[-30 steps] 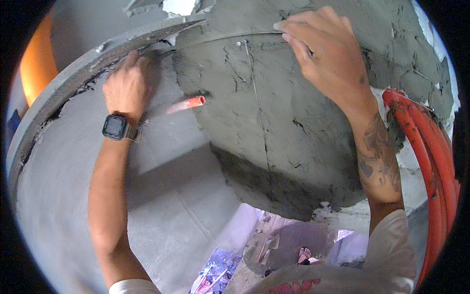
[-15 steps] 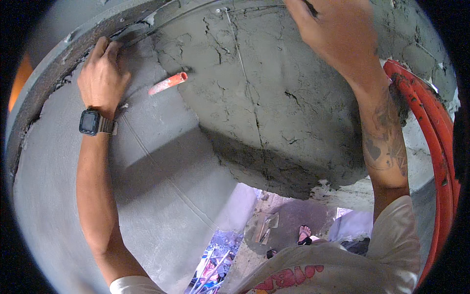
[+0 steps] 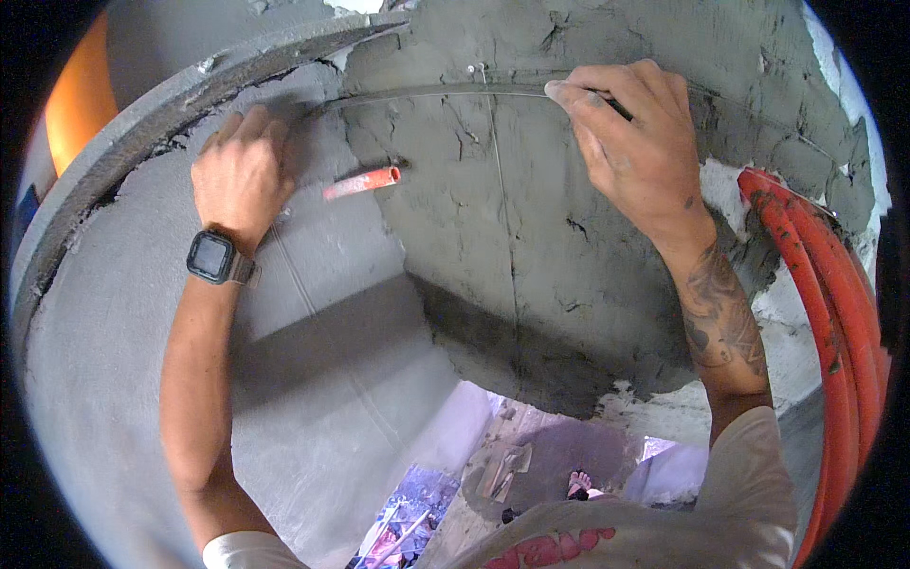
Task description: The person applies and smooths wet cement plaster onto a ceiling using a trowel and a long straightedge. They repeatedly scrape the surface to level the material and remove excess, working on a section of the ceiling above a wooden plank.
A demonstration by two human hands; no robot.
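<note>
A thin string (image 3: pixel 436 93) stretches across fresh grey mortar on the wall, between my two hands. At its left end my left hand (image 3: pixel 245 171), wearing a watch (image 3: pixel 210 256), presses curled fingers against the smoother plaster. My right hand (image 3: pixel 640 133) pinches the string between thumb and fingertips, close to the mortar. Something dark and narrow shows among the right fingers; its kind is unclear. A second string (image 3: pixel 500 171) hangs down the mortar from a nail (image 3: pixel 480 69), just below which the stretched string crosses. Between my hands, a short orange-red pipe stub (image 3: pixel 365 182) juts from the wall.
Red flexible conduits (image 3: pixel 834 313) curve down on the right. A rough curved ledge (image 3: pixel 133 119) borders the plaster at upper left, with an orange pipe (image 3: pixel 78 95) beyond. Below lie a floor (image 3: pixel 569 455) and a pile of mixed items (image 3: pixel 408 512).
The view has tilted upward, so the wall sits lower in it. My right hand has come down and left, with the string now seen pinched in it; my left hand stays at the plaster.
</note>
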